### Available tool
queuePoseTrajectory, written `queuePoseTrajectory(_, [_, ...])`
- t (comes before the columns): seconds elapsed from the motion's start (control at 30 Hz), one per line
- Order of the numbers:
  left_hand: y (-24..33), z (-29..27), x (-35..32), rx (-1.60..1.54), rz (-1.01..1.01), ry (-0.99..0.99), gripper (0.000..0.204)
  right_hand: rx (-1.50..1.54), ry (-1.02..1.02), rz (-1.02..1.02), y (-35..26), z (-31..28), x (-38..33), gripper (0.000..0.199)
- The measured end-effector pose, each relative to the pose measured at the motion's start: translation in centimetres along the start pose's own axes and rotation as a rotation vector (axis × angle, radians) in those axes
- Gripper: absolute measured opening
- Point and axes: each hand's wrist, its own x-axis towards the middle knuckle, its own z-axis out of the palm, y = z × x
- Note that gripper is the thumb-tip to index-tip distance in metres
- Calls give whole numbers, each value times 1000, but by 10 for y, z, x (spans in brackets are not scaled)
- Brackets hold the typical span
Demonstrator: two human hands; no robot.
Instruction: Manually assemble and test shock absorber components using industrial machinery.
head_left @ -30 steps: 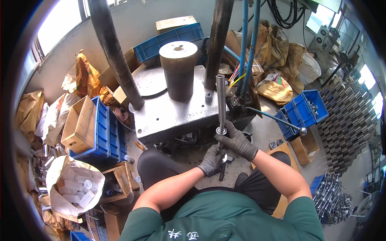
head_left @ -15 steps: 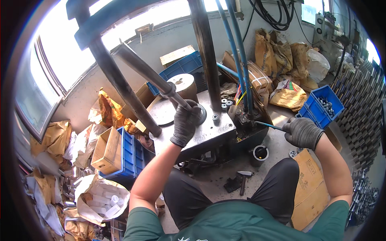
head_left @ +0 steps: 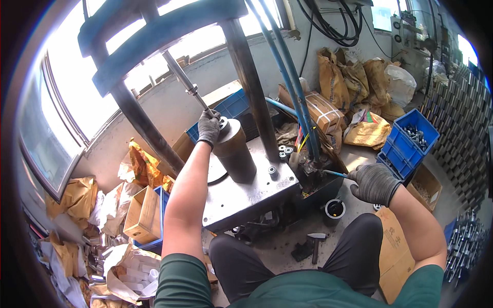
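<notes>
My left hand (head_left: 209,127), in a grey glove, grips the lower end of a long steel rod (head_left: 186,82) and holds it tilted over the top of a dark steel cylinder (head_left: 235,152) that stands on the press table (head_left: 246,194). My right hand (head_left: 374,183), also gloved, is closed on a thin blue-handled lever (head_left: 335,174) at the right side of the press. Two dark columns (head_left: 251,77) rise from the table to a blue crosshead above.
Blue hoses (head_left: 287,77) run down beside the right column. A blue crate of metal parts (head_left: 411,139) stands at the right, sacks and cardboard boxes behind it. An open cardboard box (head_left: 139,215) and paper bags lie at the left. A hammer (head_left: 314,242) lies on the floor.
My left hand has carried the rod from in front of me up to the cylinder top. My right hand left the rod and took hold of the lever. My view tilted upward.
</notes>
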Motion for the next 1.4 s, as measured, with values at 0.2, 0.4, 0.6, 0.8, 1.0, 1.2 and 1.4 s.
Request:
queuePoseTrajectory(0.2, [-3, 7, 6, 284, 63, -15, 5, -25, -140, 39, -9, -13, 4, 41])
queuePoseTrajectory(0.4, [-3, 2, -2, 107, 49, -23, 9, -27, -213, 0, -13, -17, 7, 42])
queuePoseTrajectory(0.6, [-1, 2, -6, -38, 45, -48, 21, 0, -267, -68, -16, -20, 4, 42])
queuePoseTrajectory(0.8, [-7, -1, -3, 53, 139, 26, 29, 55, -187, -62, -11, -1, -10, 38])
queuePoseTrajectory(1.0, [1, -3, -1, 50, 152, 88, 34, 130, -107, -36, -18, 12, -29, 34])
queuePoseTrajectory(1.2, [82, -6, 34, -518, 9, 88, 42, 125, -196, 40, -24, 5, -23, 35])
queuePoseTrajectory(1.4, [117, 4, 40, -553, -154, 57, 30, 196, -122, 40, -19, 13, -30, 34])
